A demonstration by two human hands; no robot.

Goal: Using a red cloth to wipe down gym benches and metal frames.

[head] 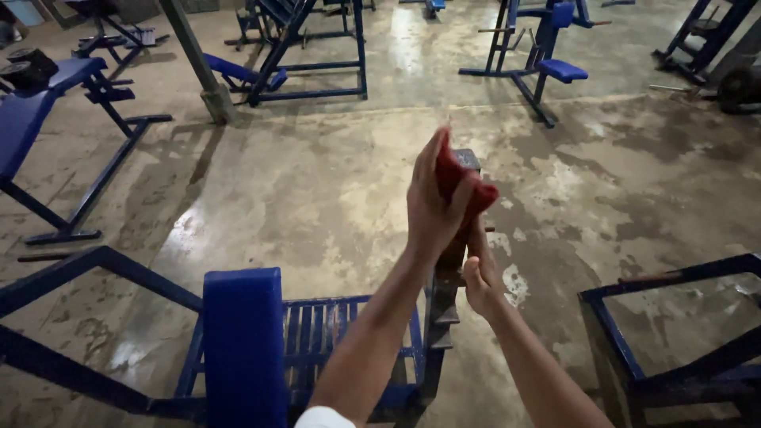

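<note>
The left hand (432, 208) presses a crumpled red cloth (462, 184) against the top of a dark notched metal upright post (445, 293); the right hand (480, 279), at five o'clock below, grips the post. Wiping looks underway at the top, the lower notches seemingly undone.

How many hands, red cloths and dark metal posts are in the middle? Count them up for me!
hands: 2 (left hand, right hand)
red cloth: 1
dark metal post: 1
Total: 4
</note>
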